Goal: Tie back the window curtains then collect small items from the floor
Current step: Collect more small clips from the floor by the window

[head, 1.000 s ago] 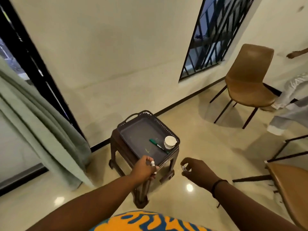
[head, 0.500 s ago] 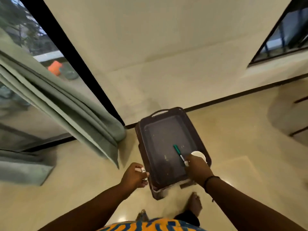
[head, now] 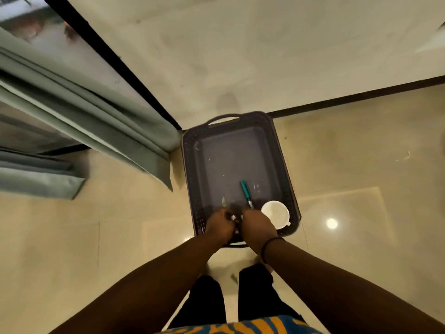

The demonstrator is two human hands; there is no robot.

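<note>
Seen from above, both hands meet over the near end of a dark tray point(head: 192, 169) with perforated walls. The left hand point(head: 220, 226) has its fingers curled around a small white item point(head: 233, 217) whose tip shows just between the two hands; what the item is cannot be told. The right hand point(head: 257, 229) sits just beside it, fingers bent down toward the tray floor and hidden from the camera, so whether it holds anything cannot be told. A dark band point(head: 271, 244) circles the right wrist.

In the tray, a green marker point(head: 246, 192) lies at an angle, its near end just beyond the right hand. A white lid point(head: 275, 214) rests in the near right corner, touching the tray wall. A small leaf point(head: 223, 201) lies on the tray floor just ahead of the left hand. A few pale specks dot the tray.

A grey-green curtain point(head: 96, 126) hangs at the left, its lower edge close to the tray's far left corner. The cream floor point(head: 361, 177) is glossy, with a light reflection point(head: 331, 223) to the right of the tray. Another small leaf point(head: 234, 278) lies on the floor between the person's legs.
</note>
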